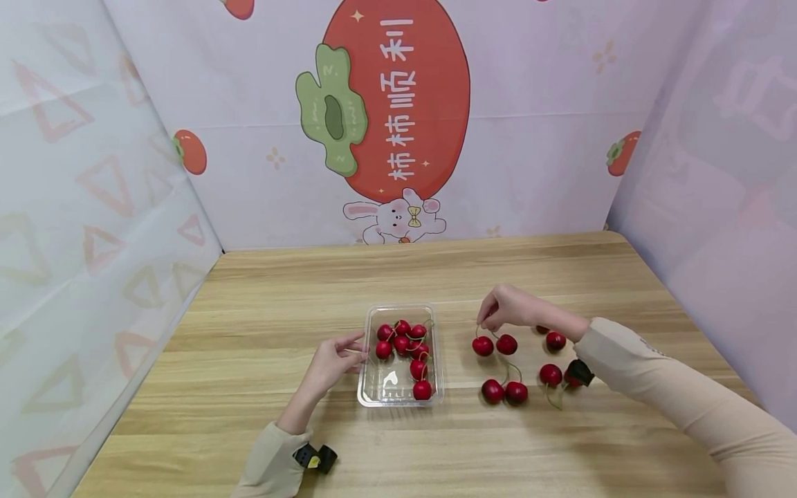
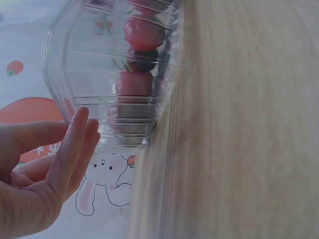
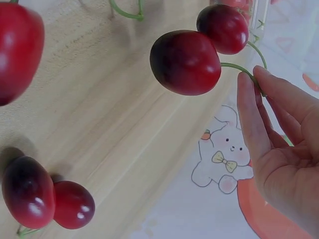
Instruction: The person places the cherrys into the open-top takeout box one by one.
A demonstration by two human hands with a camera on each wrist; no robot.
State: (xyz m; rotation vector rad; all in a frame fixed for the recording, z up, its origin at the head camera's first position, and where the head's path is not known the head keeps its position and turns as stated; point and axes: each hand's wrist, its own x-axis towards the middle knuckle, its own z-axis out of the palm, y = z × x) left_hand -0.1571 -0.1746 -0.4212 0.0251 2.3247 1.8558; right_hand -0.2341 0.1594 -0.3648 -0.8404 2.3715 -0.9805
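My right hand [image 1: 507, 306] pinches the joined green stems of a cherry pair [image 1: 495, 344] between thumb and fingertips. In the right wrist view the two dark red cherries [image 3: 186, 62] hang from those stems, above the wooden surface. At the left side of a clear plastic box [image 1: 371, 387], my left hand [image 1: 334, 361] has its fingers extended, with fingertips right at the rim. The left wrist view shows those fingers [image 2: 75, 144] against the box's outer wall. Inside the box lie several red cherries [image 1: 401, 344] with stems, mostly toward the back and right side.
Another cherry pair [image 1: 504, 392] lies on the wooden table [image 1: 249, 332] in front of my right hand. More cherries [image 1: 551, 375] sit to the right, partly hidden by the wrist camera [image 1: 579, 373] and forearm. A printed cloth [image 1: 529, 138] stands behind the table.
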